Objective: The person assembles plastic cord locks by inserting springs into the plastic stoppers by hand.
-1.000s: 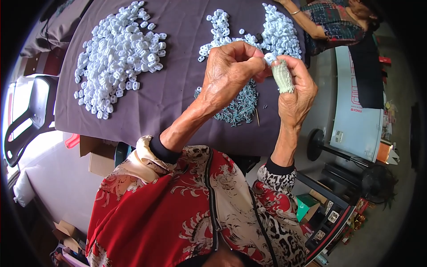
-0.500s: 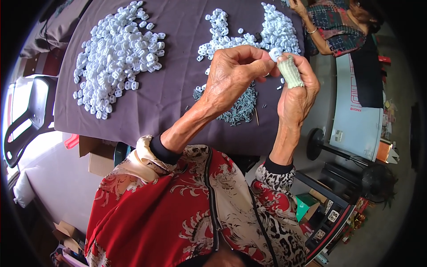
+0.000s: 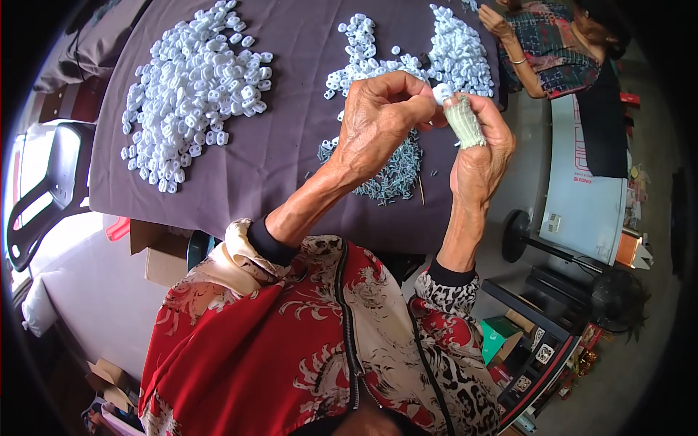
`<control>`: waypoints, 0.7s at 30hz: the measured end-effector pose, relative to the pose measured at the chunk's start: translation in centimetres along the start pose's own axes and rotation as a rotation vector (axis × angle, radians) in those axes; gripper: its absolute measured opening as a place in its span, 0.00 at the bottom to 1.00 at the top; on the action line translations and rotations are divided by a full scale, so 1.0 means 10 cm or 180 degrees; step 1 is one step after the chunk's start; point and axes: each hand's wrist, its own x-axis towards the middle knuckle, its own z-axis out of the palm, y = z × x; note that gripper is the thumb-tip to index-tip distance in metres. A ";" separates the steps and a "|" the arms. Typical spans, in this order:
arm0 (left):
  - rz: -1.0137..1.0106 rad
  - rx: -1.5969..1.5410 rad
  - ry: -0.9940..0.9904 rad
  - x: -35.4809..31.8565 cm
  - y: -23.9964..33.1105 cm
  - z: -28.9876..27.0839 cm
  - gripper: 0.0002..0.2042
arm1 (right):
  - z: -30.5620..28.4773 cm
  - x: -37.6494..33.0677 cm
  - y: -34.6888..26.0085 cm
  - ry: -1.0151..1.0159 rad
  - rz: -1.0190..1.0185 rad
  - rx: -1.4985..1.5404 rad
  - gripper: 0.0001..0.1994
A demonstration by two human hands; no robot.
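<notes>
My left hand [image 3: 378,123] pinches a small white plastic piece [image 3: 441,92] at its fingertips, held up above the table. My right hand [image 3: 481,156] meets it from the right. One right finger wears a pale green knitted cover [image 3: 464,120], and that finger presses against the same piece. Below the hands a heap of small grey metal parts [image 3: 392,174] lies on the dark purple cloth [image 3: 291,145]. A thin stick [image 3: 420,189] lies beside the heap.
White plastic pieces lie in heaps on the cloth: a big one at left [image 3: 196,80], two at the back [image 3: 363,51] [image 3: 456,51]. Another person [image 3: 545,43] sits at the far right corner. A black chair [image 3: 43,196] stands left, a white board [image 3: 589,196] right.
Both hands have lifted a little away from me, still joined at the white piece. The covered right finger has tilted in toward the left fingertips.
</notes>
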 end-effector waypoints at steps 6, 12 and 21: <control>-0.0048 -0.0239 -0.0047 0.00 0.04 0.00 0.05 | -0.01 -0.01 -0.11 -0.0163 0.0273 0.0215 0.08; -0.0184 -0.0544 -0.0213 -0.01 0.08 -0.02 0.07 | -0.09 0.01 -0.16 -0.0348 0.0317 -0.0197 0.09; -0.0375 -0.0741 -0.0264 -0.04 0.16 -0.01 0.10 | -0.12 0.05 -0.13 -0.0471 0.0315 0.0507 0.09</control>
